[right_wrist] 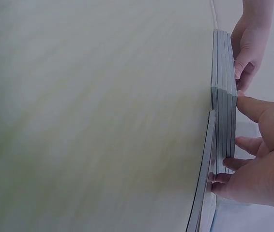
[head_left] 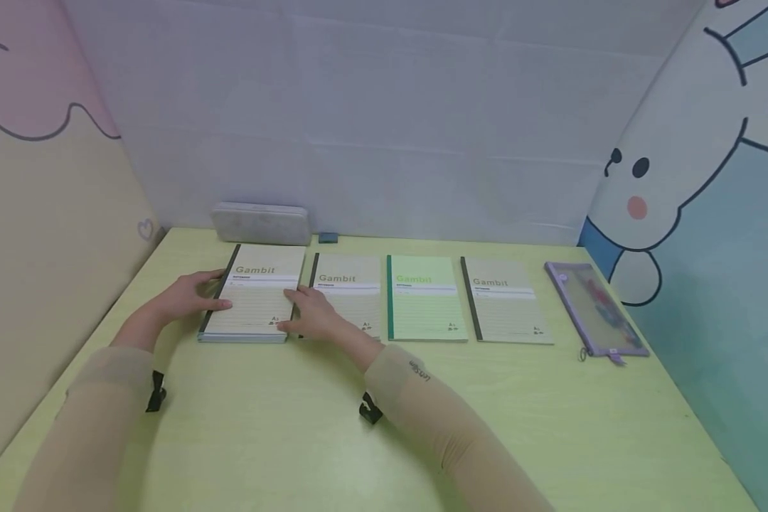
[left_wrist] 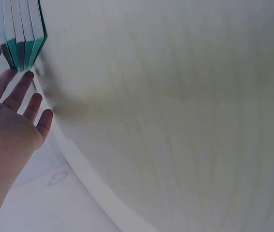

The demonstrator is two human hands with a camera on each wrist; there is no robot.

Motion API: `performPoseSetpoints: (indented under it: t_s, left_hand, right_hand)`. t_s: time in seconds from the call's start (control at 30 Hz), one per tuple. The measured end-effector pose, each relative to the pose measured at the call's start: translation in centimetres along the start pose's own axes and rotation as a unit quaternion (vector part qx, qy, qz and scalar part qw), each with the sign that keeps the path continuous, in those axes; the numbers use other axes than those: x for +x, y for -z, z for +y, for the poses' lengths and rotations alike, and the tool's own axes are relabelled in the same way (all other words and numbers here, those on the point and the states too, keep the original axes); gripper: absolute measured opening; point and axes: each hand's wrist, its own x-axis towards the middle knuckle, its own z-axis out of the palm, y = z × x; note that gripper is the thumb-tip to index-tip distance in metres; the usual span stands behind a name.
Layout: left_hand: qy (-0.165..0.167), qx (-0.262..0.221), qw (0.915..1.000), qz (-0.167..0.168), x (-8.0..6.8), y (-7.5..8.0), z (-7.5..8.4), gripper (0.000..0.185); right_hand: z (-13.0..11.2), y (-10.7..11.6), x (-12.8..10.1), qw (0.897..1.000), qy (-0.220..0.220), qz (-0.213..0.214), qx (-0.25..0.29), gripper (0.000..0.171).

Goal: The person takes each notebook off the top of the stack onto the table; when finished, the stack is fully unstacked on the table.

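A stack of several notebooks (head_left: 252, 295) lies at the left of the table, a beige-grey "Gambit" cover on top. In the left wrist view, green and dark spines (left_wrist: 24, 53) show along its side. My left hand (head_left: 188, 299) is at the spine side, with fingertips against the spines and the thumb over the cover's edge. Opposite it, my right hand (head_left: 316, 313) touches the stack's right edge with spread fingers and thumb. It partly covers a grey notebook (head_left: 352, 274) lying right beside the stack.
Farther right lie a green notebook (head_left: 425, 306) and another grey notebook (head_left: 508, 306), then a purple-edged zip pouch (head_left: 601, 313). Behind the stack stand a grey pencil case (head_left: 262, 224) and a small blue block (head_left: 328, 238). Walls border the table at the back and sides.
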Motion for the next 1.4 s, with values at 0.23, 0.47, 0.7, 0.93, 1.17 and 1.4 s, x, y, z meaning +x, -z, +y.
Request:
performPoseSetpoints:
  t_s: [0.23,0.47,0.7,0.93,1.17,1.4]
  left_hand:
    - [-0.048,-0.002,0.9981,0.037,0.3,0.5,0.5,0.094]
    - [-0.058,-0.012,0.9966,0.057,-0.1,0.9,1.6,0.085]
    - [-0.074,0.005,0.9941,0.078,-0.5,1.7,2.5,0.083]
    - [-0.081,-0.011,0.9922,0.094,-1.5,2.6,4.3,0.091]
    - [-0.094,0.006,0.9915,0.09,-2.5,3.3,5.6,0.089]
    - [-0.108,0.016,0.9881,0.109,-3.9,3.8,6.7,0.084]
  right_hand:
    - [-0.1,0.3,-0.2,1.0,-0.009,0.006,0.019,0.072]
    - [0.1,0.4,-0.5,0.999,-0.006,0.021,0.042,0.074]
    - [0.2,1.4,-1.2,0.993,0.006,0.056,0.1,0.071]
    - [0.3,3.2,-1.8,0.99,0.011,0.083,0.115,0.064]
    - [0.5,4.6,-2.5,0.984,0.026,0.113,0.132,0.063]
    - [0.6,5.7,-3.5,0.984,0.045,0.124,0.122,0.062]
